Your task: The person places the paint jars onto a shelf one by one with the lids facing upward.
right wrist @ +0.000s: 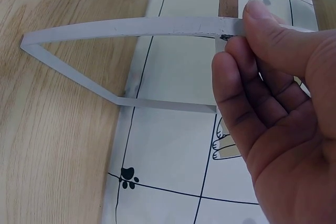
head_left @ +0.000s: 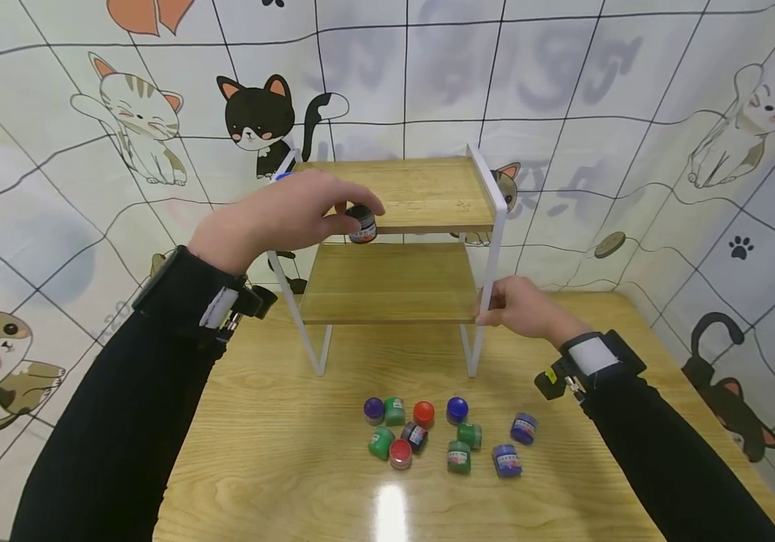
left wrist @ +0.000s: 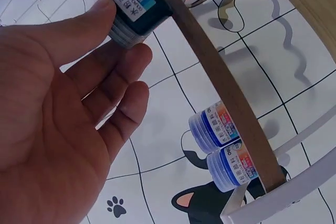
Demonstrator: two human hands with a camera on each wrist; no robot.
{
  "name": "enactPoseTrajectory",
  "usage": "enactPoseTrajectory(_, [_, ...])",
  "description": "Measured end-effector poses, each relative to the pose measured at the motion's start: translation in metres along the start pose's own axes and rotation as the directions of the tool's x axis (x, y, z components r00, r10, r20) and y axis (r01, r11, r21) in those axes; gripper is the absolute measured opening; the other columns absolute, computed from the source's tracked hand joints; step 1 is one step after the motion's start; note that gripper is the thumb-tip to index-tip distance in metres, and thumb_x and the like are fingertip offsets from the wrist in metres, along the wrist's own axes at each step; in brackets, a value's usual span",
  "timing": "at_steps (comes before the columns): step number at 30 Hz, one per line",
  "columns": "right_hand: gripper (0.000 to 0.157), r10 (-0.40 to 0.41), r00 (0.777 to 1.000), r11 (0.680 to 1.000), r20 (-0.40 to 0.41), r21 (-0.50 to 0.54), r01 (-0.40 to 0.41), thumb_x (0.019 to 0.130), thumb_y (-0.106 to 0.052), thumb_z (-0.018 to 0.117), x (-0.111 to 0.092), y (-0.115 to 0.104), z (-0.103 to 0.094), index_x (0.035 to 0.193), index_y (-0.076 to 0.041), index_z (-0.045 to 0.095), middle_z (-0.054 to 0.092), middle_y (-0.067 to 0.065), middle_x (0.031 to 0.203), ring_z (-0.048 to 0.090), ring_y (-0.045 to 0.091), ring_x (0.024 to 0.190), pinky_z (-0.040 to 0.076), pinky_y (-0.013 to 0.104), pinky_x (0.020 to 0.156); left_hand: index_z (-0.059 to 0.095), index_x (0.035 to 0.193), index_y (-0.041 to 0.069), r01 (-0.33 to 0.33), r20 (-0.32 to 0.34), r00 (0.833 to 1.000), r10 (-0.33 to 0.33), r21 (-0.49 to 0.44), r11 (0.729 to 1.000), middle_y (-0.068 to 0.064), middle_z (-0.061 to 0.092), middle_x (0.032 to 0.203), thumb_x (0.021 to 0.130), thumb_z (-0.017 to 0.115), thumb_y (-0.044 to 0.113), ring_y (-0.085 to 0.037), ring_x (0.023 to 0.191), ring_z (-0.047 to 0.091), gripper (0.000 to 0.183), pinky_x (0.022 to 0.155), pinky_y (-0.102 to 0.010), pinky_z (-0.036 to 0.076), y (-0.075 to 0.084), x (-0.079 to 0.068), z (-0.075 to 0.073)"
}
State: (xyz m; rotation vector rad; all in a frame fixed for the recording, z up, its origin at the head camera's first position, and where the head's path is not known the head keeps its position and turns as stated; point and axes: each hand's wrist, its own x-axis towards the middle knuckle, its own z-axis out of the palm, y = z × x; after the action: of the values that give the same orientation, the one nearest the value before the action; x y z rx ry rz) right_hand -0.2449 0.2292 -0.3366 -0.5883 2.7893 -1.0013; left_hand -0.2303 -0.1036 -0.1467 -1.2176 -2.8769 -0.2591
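My left hand point(head_left: 285, 211) pinches a small dark-lidded paint jar point(head_left: 363, 225) between thumb and fingers, just in front of the upper board point(head_left: 421, 188) of a two-tier shelf. In the left wrist view the jar point(left wrist: 137, 6) shows a colourful label and looks dark green to black; its other fingers are loosely bent. Two blue paint jars point(left wrist: 212, 127) stand side by side at that board's left end, mostly hidden behind the left hand in the head view. My right hand point(head_left: 526, 309) grips the shelf's white metal frame point(head_left: 493, 260) on the right side, level with the lower board point(head_left: 390, 282).
Several green, red, blue and dark paint jars point(head_left: 458, 457) are scattered on the wooden table point(head_left: 279, 452) in front of the shelf, some lying on their sides. A cat-printed, gridded white sheet point(head_left: 373, 75) rises behind and at both sides.
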Motion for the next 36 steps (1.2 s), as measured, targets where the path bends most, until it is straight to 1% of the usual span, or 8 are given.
enactPoseTrajectory(3, [0.006,0.006,1.0,1.0,0.002,0.002,-0.006,0.088,-0.007,0.07,-0.001,0.0,0.0,0.093,-0.003,0.071,0.072,0.006,0.085,0.063,0.018,0.079,0.051,0.032,0.073,0.06,0.13,0.015,0.009,-0.012,1.0,-0.009,-0.016,1.0,-0.005,0.067,0.12,0.099,0.055,0.011,-0.021,0.098,0.059,0.032,0.088,-0.038,0.046,-0.004,0.005,-0.004])
enactPoseTrajectory(5, [0.006,0.004,1.0,1.0,0.001,0.0,-0.004,0.088,-0.007,0.07,-0.001,-0.001,0.0,0.092,-0.004,0.071,0.072,0.006,0.085,0.063,0.018,0.079,0.051,0.032,0.073,0.058,0.132,0.017,0.035,-0.01,0.999,-0.035,-0.011,0.999,-0.004,0.065,0.123,0.1,0.054,0.013,-0.022,0.101,0.057,0.033,0.089,-0.038,0.045,-0.006,0.006,-0.008])
enactPoseTrajectory(12, [0.005,0.003,1.0,1.0,-0.008,0.003,-0.003,0.087,-0.007,0.071,-0.002,-0.002,0.0,0.091,-0.004,0.072,0.071,0.005,0.083,0.061,0.018,0.078,0.05,0.031,0.073,0.057,0.135,0.019,0.084,-0.017,0.996,-0.084,0.017,0.996,-0.008,0.063,0.123,0.101,0.051,0.012,-0.025,0.104,0.05,0.035,0.089,-0.04,0.04,-0.016,0.014,-0.015])
enactPoseTrajectory(17, [0.005,0.014,1.0,1.0,-0.001,0.004,-0.014,0.087,-0.007,0.071,-0.002,-0.002,-0.001,0.091,-0.005,0.072,0.071,0.006,0.084,0.061,0.019,0.078,0.051,0.032,0.074,0.053,0.138,0.019,0.127,0.01,0.992,-0.128,0.056,0.99,-0.01,0.058,0.127,0.102,0.048,0.011,-0.027,0.11,0.043,0.037,0.087,-0.041,0.037,-0.025,0.022,-0.017])
enactPoseTrajectory(22, [0.006,0.025,1.0,1.0,0.004,0.0,-0.025,0.088,-0.009,0.071,-0.001,0.0,0.0,0.092,-0.006,0.072,0.071,0.006,0.087,0.061,0.018,0.08,0.052,0.033,0.076,0.053,0.138,0.019,0.169,0.015,0.985,-0.171,0.081,0.982,-0.01,0.055,0.132,0.102,0.048,0.012,-0.028,0.117,0.043,0.037,0.094,-0.044,0.039,-0.033,0.028,-0.014])
enactPoseTrajectory(27, [0.005,0.02,1.0,1.0,-0.004,-0.009,-0.02,0.087,-0.01,0.072,-0.001,0.0,0.001,0.091,-0.006,0.072,0.071,0.005,0.086,0.061,0.018,0.079,0.051,0.032,0.074,0.055,0.136,0.019,0.183,-0.029,0.983,-0.181,0.107,0.977,-0.012,0.058,0.131,0.102,0.049,0.013,-0.031,0.116,0.045,0.035,0.097,-0.047,0.039,-0.039,0.034,-0.006])
enactPoseTrajectory(32, [0.004,0.016,1.0,1.0,-0.011,-0.013,-0.016,0.087,-0.009,0.072,-0.002,-0.001,0.001,0.09,-0.006,0.072,0.071,0.005,0.083,0.061,0.018,0.078,0.051,0.031,0.072,0.055,0.136,0.018,0.187,-0.058,0.982,-0.181,0.124,0.974,-0.012,0.06,0.131,0.101,0.049,0.012,-0.033,0.122,0.043,0.035,0.11,-0.052,0.029,-0.045,0.037,-0.003])
enactPoseTrajectory(36, [0.004,0.015,1.0,1.0,-0.011,-0.008,-0.015,0.086,-0.008,0.072,-0.001,-0.002,0.001,0.089,-0.006,0.072,0.072,0.005,0.083,0.062,0.018,0.077,0.05,0.031,0.072,0.055,0.135,0.018,0.191,-0.062,0.981,-0.185,0.118,0.975,-0.013,0.06,0.129,0.101,0.049,0.012,-0.033,0.122,0.043,0.035,0.113,-0.054,0.024,-0.049,0.037,-0.001])
